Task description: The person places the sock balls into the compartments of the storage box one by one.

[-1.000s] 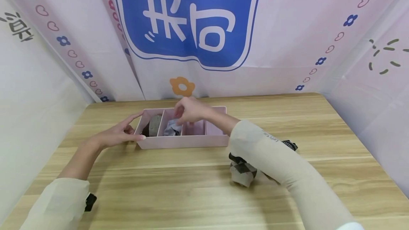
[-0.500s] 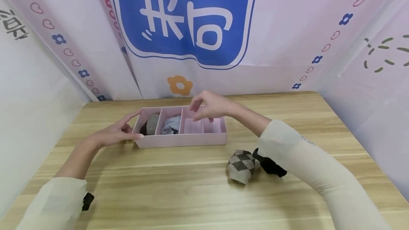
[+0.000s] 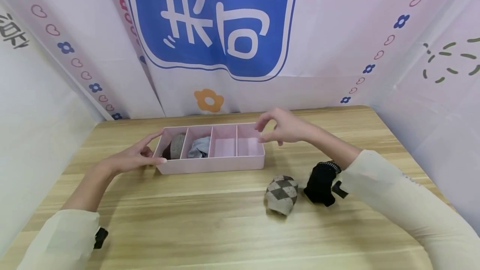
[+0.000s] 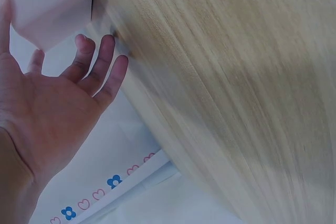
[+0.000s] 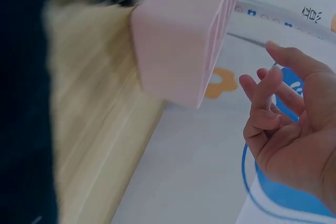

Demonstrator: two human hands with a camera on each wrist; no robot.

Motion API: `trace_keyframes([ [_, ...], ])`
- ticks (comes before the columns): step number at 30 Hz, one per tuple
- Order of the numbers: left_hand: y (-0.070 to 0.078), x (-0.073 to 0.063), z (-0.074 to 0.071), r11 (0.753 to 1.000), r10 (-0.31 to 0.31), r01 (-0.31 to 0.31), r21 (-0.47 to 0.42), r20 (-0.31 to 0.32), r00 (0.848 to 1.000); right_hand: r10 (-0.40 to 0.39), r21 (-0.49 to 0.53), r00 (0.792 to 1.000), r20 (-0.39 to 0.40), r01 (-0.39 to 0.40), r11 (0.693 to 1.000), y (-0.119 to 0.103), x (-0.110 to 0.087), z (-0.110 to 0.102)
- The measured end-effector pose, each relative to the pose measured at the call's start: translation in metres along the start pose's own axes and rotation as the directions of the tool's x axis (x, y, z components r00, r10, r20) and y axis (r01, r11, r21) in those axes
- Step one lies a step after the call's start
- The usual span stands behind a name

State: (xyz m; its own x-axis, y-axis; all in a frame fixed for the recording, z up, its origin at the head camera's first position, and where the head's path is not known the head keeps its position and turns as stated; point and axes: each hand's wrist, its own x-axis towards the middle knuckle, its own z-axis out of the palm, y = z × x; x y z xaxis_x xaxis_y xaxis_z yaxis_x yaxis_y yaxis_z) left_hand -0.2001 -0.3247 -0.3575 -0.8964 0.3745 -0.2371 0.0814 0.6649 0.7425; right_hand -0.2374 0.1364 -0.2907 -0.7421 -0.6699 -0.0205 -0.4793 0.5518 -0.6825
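A pink divided storage box (image 3: 213,165) lies lengthwise near the table's back edge. My left hand (image 3: 131,155) holds its left end, thumb at the front corner and index finger at the back one. In the left wrist view the other fingers spread beside the box (image 4: 58,3). At the opposite end, my right hand (image 3: 288,126) hovers by the rim with bent, parted fingers and holds nothing. A grey-brown rolled sock (image 3: 177,145) fills the leftmost compartment, and a light blue-grey sock (image 3: 200,147) the one beside it. The other compartments show bare pink floors.
In front of the box's right end, an argyle rolled sock (image 3: 281,195) lies on the wooden table (image 3: 187,220). A black sock (image 3: 320,184) sits to its right, near the right sleeve (image 3: 390,191). Printed cloth walls (image 3: 318,53) enclose the back and sides.
My right hand has moved right, from over the blue-grey sock to beyond the box's right end. The argyle and black socks, partly covered by the sleeve before, now show. My left hand stays put.
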Motion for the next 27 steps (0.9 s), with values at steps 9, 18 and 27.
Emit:
trace_keyframes([
  [9, 0.000, 0.000, 0.000, 1.000, 0.001, -0.001, 0.011, 0.006, 1.000, 0.075, 0.007, 0.996, -0.052, -0.075, 0.997, 0.033, -0.045, -0.008],
  [18, 0.001, -0.001, 0.001, 1.000, 0.014, -0.013, -0.009, 0.006, 1.000, 0.140, 0.033, 0.989, -0.041, -0.138, 0.990, 0.060, -0.081, -0.012],
  [27, 0.001, -0.002, 0.000, 1.000, 0.011, -0.011, 0.009, 0.006, 1.000, 0.140, 0.058, 0.990, -0.012, -0.140, 0.989, 0.078, -0.107, -0.011],
])
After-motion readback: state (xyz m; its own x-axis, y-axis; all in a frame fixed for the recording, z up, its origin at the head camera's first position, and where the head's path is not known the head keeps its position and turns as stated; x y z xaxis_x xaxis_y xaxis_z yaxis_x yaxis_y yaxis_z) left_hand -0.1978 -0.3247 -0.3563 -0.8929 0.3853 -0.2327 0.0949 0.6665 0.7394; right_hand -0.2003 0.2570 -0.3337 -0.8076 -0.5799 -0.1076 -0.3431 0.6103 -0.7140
